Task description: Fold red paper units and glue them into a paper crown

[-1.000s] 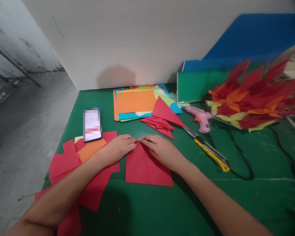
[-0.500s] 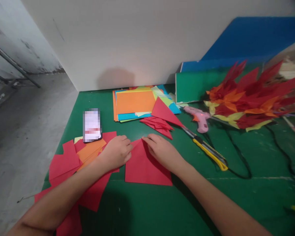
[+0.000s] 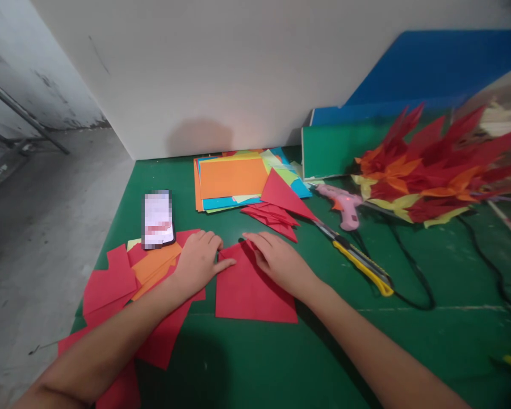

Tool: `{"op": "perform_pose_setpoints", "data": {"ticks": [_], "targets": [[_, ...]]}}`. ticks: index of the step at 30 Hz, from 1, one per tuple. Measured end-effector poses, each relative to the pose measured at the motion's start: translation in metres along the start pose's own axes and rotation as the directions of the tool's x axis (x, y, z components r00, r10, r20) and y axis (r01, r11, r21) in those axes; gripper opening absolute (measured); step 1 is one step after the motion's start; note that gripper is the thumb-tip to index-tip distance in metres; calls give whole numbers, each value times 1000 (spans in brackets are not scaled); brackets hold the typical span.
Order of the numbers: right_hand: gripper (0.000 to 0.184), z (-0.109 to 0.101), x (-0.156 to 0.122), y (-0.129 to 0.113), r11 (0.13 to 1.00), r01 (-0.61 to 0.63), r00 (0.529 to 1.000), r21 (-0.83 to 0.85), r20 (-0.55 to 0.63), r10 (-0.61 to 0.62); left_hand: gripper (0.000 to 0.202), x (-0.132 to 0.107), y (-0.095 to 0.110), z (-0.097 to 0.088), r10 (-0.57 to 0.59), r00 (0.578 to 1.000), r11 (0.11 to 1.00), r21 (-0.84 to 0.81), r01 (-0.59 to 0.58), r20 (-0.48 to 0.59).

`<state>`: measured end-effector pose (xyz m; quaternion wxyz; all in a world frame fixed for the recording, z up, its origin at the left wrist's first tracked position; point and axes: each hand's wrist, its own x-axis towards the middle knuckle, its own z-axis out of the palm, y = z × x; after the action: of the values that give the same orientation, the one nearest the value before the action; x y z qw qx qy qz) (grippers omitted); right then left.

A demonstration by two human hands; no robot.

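A red sheet of paper (image 3: 253,289) lies flat on the green table in front of me. At its upper left corner is my left hand (image 3: 202,255), with the thumb stretched out over the paper and apart from the curled fingers. My right hand (image 3: 275,255) pinches the sheet's top edge near the middle, with thumb and index finger close together; its fingers partly hide the upper right of the sheet. Beyond the hands lie several folded red paper pieces (image 3: 275,218). More red paper (image 3: 111,289) and orange paper (image 3: 155,267) spread under and beside my left forearm.
A phone (image 3: 157,218) rests on the left. Coloured sheets (image 3: 234,177) are stacked at the back. A yellow utility knife (image 3: 361,264) and pink glue gun (image 3: 344,204) lie right of centre. A red, orange and yellow paper arrangement (image 3: 430,170) stands behind a trailing black cord (image 3: 430,292).
My left thumb has spread away from the fingers, and the paper's upper left corner now shows beside them. My right hand keeps nearly the same place at the top edge.
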<state>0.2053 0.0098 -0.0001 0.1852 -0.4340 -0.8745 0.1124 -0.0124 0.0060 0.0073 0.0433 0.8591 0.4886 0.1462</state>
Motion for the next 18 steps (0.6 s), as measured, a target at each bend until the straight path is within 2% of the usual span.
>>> {"op": "perform_pose_setpoints", "data": {"ticks": [3,6,9,12,18], "targets": [[42,2,-1,1,1000,1,999,31,-43,0,21,0,4,2,27,1000,992,-123,-27,-2],[42,3,-1,2,998,16,998,62,-65,-12,2,-1,9,3,104,994,965,-241,-108,-27],[43,2,-1,3,998,13,998,67,-55,-9,11,-1,11,3,234,972,934,-271,-231,-22],[40,1,0,4,999,41,999,29,-23,-40,26,-1,11,3,328,945,919,-230,-321,-8],[33,3,-3,5,983,132,991,-129,11,-132,24,0,9,0,413,911,906,-102,-412,-11]]}}
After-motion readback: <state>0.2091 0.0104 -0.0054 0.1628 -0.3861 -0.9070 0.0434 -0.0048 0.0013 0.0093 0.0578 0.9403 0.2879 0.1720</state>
